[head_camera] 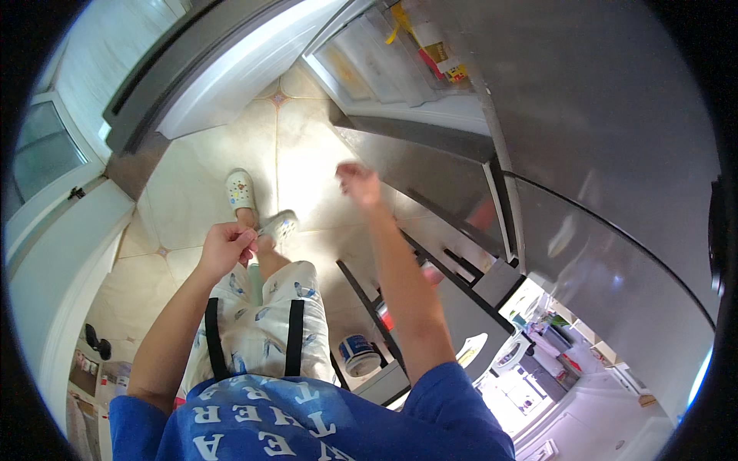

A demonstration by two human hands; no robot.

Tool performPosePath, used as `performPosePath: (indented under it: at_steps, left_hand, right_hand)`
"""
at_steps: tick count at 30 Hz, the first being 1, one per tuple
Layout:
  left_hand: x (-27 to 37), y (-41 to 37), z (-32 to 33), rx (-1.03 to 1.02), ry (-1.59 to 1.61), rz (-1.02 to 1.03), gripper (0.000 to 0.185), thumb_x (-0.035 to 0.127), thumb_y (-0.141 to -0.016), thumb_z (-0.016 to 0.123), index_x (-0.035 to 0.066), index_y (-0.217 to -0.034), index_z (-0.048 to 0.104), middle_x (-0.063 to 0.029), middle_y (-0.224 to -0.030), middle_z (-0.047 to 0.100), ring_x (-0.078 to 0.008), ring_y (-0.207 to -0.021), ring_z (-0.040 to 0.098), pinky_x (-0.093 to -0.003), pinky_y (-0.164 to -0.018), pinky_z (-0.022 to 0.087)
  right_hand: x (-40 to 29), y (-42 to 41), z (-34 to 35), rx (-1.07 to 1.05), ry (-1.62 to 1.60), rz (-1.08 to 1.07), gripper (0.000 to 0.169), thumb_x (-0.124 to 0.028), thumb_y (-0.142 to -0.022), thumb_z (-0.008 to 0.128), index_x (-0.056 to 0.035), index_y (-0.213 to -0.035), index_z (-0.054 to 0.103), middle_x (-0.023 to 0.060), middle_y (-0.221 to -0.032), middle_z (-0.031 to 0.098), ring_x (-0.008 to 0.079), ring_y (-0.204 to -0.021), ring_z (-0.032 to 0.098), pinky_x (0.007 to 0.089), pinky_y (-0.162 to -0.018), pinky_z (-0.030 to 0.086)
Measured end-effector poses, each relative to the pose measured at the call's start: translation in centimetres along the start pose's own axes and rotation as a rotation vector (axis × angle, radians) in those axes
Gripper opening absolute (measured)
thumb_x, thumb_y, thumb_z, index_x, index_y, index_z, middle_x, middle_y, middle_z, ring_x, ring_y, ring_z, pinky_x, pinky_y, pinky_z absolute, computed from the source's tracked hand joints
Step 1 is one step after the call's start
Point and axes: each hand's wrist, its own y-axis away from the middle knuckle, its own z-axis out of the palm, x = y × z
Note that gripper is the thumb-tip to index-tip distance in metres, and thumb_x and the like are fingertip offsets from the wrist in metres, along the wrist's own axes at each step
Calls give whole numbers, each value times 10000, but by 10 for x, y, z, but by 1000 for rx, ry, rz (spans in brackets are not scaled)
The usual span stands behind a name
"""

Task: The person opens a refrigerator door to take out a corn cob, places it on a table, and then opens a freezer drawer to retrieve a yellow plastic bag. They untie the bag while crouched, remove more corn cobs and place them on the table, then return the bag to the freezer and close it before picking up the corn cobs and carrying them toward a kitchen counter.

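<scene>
My left hand (229, 245) is held above my lap and lower legs, with thumb and fingertips pressed together; nothing shows clearly between them. My right hand (360, 183) reaches forward over the tiled floor, blurred, with its fingers partly curled; whether it holds anything small cannot be told. It is just left of the lower front of a grey metal refrigerator (426, 173) and touches nothing visible. Above and to its right, a clear bin (375, 63) holds yellow and red packages (441, 60). At the upper left stands an open door with a white inner side (230, 69).
A black-and-grey shelf rack (461, 311) stands close to my right forearm, with a white and blue tub (360, 354) low on it. A white door (69, 230) is at the left. My feet in clogs (240, 190) are on the floor tiles.
</scene>
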Motion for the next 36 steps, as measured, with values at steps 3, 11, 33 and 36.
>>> performPosePath:
  at_steps: [3,11,33,36]
  left_hand:
    - [8,17,7,63,-38,-13,202,130,-933,615,-22,-807,655,-51,-667,639,-104,-520,568,-240,-469,457]
    - [-17,4,9,9,-366,17,378,304,-881,682,27,-632,618,-40,-544,589,-105,-477,541,-263,-435,411]
    - [-174,-164,-1,-555,-1393,-182,208,182,-771,583,9,-793,695,-176,-737,670,-282,-672,654,-370,-640,532]
    - [-145,-201,13,-709,-1684,-74,214,165,-722,552,2,-759,685,-228,-768,656,-368,-798,656,-441,-706,527]
  right_hand:
    - [55,80,45,-73,-301,202,151,-153,-897,620,-32,-953,691,40,-805,667,95,-627,563,252,-574,493]
    - [258,199,167,-134,8,400,217,-254,-868,615,-54,-875,697,63,-776,680,124,-602,610,296,-582,508]
    - [299,76,402,74,-703,560,302,-291,-845,606,-1,-876,687,130,-753,690,204,-710,677,367,-677,526]
    - [283,-15,375,114,-814,364,182,-173,-868,586,-3,-849,649,41,-642,602,131,-535,543,289,-487,430]
